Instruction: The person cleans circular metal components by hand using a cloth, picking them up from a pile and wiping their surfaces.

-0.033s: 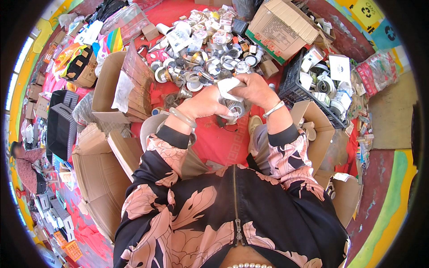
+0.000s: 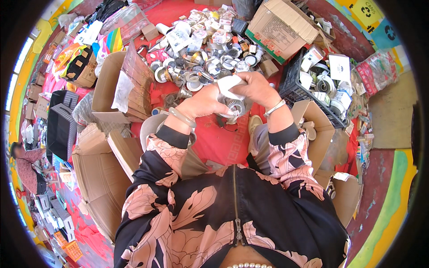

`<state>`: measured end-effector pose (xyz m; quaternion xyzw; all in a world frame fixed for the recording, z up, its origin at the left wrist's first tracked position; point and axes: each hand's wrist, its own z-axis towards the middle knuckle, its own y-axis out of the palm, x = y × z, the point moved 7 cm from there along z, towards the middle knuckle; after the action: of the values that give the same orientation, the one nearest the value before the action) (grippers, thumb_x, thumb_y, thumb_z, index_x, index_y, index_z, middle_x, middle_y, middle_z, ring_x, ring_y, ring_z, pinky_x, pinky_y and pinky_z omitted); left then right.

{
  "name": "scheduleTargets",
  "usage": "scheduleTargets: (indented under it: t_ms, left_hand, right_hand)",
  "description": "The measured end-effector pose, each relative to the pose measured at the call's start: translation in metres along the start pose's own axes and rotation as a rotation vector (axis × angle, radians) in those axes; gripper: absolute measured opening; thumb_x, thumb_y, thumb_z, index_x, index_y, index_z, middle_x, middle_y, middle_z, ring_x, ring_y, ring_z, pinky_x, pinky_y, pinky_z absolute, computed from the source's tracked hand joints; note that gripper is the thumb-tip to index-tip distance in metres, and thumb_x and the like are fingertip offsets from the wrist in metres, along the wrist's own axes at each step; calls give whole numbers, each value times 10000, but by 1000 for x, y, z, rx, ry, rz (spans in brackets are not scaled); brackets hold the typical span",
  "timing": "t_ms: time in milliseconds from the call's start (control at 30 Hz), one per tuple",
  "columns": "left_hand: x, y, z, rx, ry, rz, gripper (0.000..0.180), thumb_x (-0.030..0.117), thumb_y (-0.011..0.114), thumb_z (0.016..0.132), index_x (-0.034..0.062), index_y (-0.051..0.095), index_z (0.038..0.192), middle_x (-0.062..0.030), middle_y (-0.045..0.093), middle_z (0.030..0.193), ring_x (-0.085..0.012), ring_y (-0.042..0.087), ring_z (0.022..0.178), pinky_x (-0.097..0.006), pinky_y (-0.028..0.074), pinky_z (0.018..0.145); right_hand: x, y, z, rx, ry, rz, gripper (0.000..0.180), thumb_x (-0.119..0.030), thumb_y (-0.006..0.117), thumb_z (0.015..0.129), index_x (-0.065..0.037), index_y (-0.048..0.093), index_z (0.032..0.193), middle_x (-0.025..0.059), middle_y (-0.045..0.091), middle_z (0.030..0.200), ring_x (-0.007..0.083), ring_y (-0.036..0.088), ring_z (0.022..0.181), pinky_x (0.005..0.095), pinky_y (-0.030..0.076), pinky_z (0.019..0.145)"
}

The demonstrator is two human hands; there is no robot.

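My two hands meet over the red floor covering, in front of a heap of lamp parts (image 2: 205, 67). My left hand (image 2: 203, 105) is closed round a round, silvery finned lamp (image 2: 237, 107), its thumb along the near side. Pinched in the fingers of my right hand (image 2: 258, 89) is a white piece of paper or cloth (image 2: 229, 86), which lies against the top of the lamp and reaches toward the left hand's fingers. The far side of the lamp and some fingertips are hidden behind it.
A black plastic crate (image 2: 304, 96) holding round white lights stands at the right. Open cardboard boxes (image 2: 96, 172) lie close on the left and another carton (image 2: 319, 123) on the right. A big carton (image 2: 283, 31) rests beyond the heap. Far left, another person (image 2: 29, 167) is present.
My right hand has shifted slightly to the right, and a little more of the white piece shows. My left hand stays in place.
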<state>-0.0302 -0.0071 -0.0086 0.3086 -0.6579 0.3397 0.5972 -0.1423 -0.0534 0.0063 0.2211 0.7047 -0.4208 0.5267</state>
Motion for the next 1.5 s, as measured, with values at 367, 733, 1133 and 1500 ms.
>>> scheduleTargets:
  t_ms: [367,733,1133,1500]
  left_hand:
    - [25,-45,-18,351,254,-638,511,-69,631,688,-36,463,1170,-93,585,1074,-183,581,982,-309,471,858]
    - [26,-50,-10,445,324,-656,482,-67,636,722,-14,454,1165,-86,585,1045,-177,581,969,-309,484,837]
    - [30,-30,-8,384,376,-381,570,-32,688,695,-3,440,1207,-65,566,1108,-147,547,1018,-294,443,888]
    - [35,-21,-12,248,247,-631,628,-54,676,670,-7,414,1240,-75,549,1129,-159,542,1036,-304,442,896]
  right_hand:
    - [37,-114,-29,826,-181,709,275,68,549,768,25,593,1036,70,641,918,123,606,770,228,486,685]
    - [-35,-22,-19,520,-359,-203,310,-110,577,762,-5,598,1053,152,570,991,292,569,903,331,446,812]
    - [-5,-35,-16,531,-32,194,190,-93,693,699,4,622,846,23,611,757,87,534,681,230,444,648]
    - [-24,-24,-25,549,-172,276,168,-157,675,802,4,639,830,-22,574,711,33,469,652,193,395,586]
